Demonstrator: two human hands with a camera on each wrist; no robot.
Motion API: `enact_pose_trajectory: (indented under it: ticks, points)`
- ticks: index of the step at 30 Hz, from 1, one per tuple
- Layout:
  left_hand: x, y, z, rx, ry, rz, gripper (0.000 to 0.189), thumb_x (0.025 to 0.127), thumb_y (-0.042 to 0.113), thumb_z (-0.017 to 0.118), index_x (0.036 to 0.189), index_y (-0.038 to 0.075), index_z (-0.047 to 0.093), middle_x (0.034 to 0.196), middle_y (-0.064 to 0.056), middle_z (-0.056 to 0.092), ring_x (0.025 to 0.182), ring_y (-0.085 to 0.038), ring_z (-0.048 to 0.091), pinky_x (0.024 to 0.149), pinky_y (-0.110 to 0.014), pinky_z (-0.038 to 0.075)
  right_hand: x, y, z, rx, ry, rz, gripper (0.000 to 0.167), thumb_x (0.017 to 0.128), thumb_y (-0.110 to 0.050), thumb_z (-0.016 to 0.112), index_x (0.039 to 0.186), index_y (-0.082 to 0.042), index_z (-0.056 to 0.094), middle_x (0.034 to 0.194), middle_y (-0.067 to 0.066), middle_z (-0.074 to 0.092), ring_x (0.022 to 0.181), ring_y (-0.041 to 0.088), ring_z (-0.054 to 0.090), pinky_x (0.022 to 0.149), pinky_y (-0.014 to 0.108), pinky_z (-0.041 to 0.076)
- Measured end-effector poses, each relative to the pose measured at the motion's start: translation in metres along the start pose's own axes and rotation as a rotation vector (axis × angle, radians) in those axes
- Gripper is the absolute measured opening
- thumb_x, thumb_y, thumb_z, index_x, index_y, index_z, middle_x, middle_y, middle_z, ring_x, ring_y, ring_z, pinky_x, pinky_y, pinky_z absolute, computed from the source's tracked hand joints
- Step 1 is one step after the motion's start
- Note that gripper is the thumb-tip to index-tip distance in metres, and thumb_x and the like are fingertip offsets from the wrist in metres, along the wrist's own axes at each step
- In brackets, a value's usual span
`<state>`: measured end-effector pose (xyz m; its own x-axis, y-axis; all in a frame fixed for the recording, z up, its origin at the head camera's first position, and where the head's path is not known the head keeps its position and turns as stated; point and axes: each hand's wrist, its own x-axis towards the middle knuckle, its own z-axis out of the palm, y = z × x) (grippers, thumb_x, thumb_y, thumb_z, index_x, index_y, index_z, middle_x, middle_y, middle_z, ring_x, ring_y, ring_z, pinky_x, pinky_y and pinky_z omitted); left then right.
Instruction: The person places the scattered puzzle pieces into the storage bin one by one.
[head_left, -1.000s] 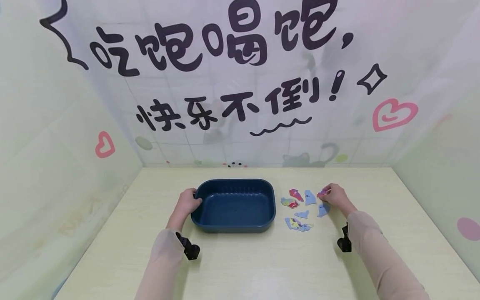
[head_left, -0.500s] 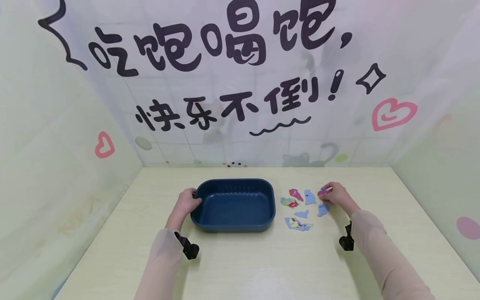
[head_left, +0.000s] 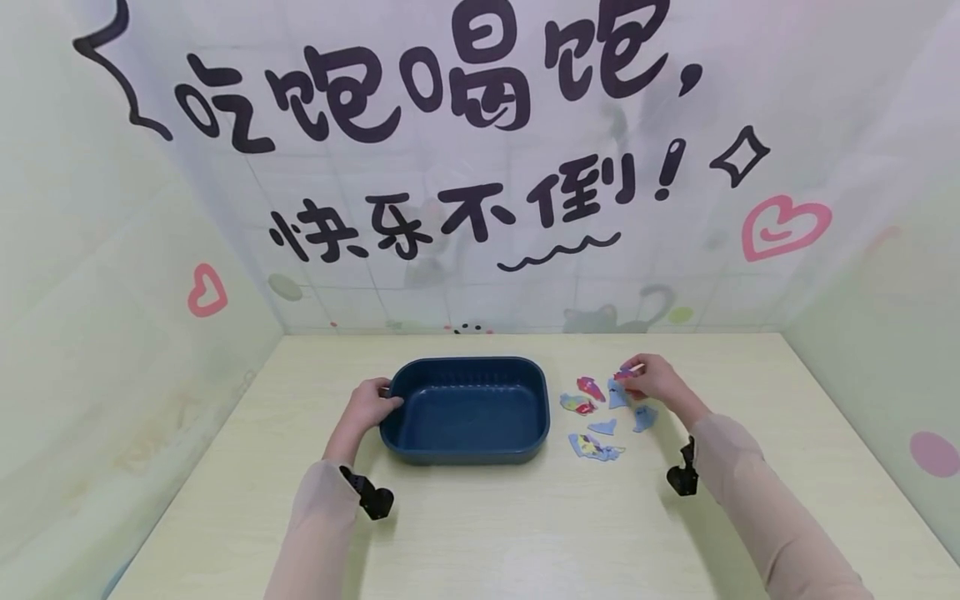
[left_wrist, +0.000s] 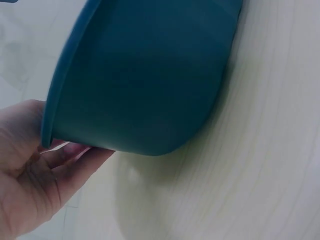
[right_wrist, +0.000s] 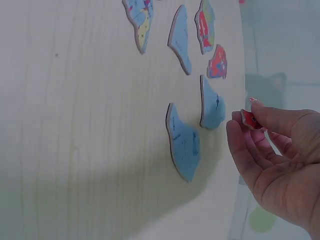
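My left hand (head_left: 370, 403) grips the left end of a dark blue plastic basin (head_left: 465, 458), thumb over the rim and fingers beneath it outside. The left wrist view shows the basin's outer wall (left_wrist: 135, 85) and my fingers under its rim. My right hand (head_left: 654, 379) pinches a small red puzzle piece (right_wrist: 248, 120) between thumb and fingers, raised above the table. Below it lie two light blue puzzle pieces, a nearer one (right_wrist: 184, 145) and another one (right_wrist: 213, 106). Inside the basin nothing lies on its floor.
More flat puzzle pieces lie right of the basin: a red one (head_left: 591, 388), a green and red one (head_left: 578, 404), a narrow blue one (head_left: 603, 427) and a multicoloured one (head_left: 595, 447). Printed curtains (head_left: 420, 292) stand behind the pale table (head_left: 510, 533) and at both sides.
My right hand has lifted the red puzzle piece and moved left with it, over the light blue piece. My left hand stays on the basin's rim.
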<state>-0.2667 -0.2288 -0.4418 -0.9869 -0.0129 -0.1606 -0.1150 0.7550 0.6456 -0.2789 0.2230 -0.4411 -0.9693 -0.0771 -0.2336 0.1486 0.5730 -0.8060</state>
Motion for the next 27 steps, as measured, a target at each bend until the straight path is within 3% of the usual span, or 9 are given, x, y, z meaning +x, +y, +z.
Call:
enact_pose_trajectory:
  ticks: [8, 19, 27]
  points:
    - [-0.002, 0.001, -0.002, -0.019, 0.001, -0.001, 0.041, 0.086, 0.011, 0.056, 0.121, -0.009, 0.049, 0.112, -0.030, 0.055, 0.094, -0.035, 0.059, 0.068, -0.036, 0.053, 0.001, -0.024, 0.009, 0.027, -0.049, -0.069, 0.030, 0.086, -0.001, 0.057, 0.112, 0.012, 0.049, 0.077, 0.006, 0.057, 0.065, 0.010, 0.062, 0.070, 0.034, 0.055]
    - [-0.001, -0.002, 0.000, -0.062, -0.013, -0.024, 0.041, 0.086, 0.012, 0.055, 0.122, -0.007, 0.048, 0.115, -0.030, 0.054, 0.095, -0.036, 0.060, 0.062, -0.034, 0.054, 0.005, -0.042, 0.021, -0.017, -0.048, -0.077, 0.031, 0.086, -0.006, 0.059, 0.113, 0.006, 0.053, 0.084, 0.009, 0.057, 0.069, 0.014, 0.061, 0.075, 0.036, 0.054]
    - [-0.001, -0.002, 0.000, -0.069, -0.011, -0.023, 0.041, 0.086, 0.012, 0.055, 0.122, -0.007, 0.048, 0.115, -0.029, 0.054, 0.094, -0.035, 0.060, 0.064, -0.035, 0.054, 0.005, -0.058, 0.030, 0.023, -0.081, -0.096, 0.031, 0.087, -0.006, 0.058, 0.114, 0.007, 0.052, 0.089, 0.015, 0.060, 0.087, 0.033, 0.064, 0.079, 0.038, 0.053]
